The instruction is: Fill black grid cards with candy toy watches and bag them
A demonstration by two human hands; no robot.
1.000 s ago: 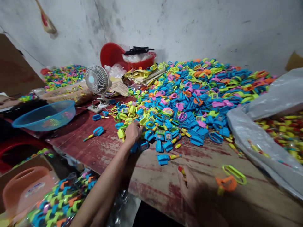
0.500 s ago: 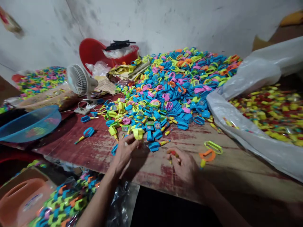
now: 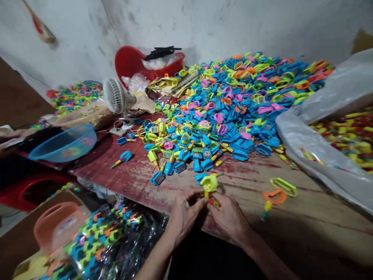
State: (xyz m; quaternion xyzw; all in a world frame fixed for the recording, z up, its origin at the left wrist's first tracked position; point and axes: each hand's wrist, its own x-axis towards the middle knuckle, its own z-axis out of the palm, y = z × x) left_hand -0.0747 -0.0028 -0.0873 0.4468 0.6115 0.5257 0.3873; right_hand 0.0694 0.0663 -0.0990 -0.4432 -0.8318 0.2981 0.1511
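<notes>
Yellow toy [image 3: 210, 182] above grip; left hand [image 3: 186, 210] pinches stem [image 3: 206, 195], right hand [image 3: 230, 216] red piece [image 3: 211, 201]; probably light, stiff; stem best hold.

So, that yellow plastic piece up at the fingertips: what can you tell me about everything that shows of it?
The yellow plastic piece is bright, slightly greenish, with a chunky, wide upper part; a narrower yellow stem runs down from it. It is held wide part up, near the front edge of the worn tabletop, at the fingertips of the left hand and right hand. In this view it overlaps a blue piece. Blur hides finer detail, and exactly which fingers touch it is unclear.
</notes>
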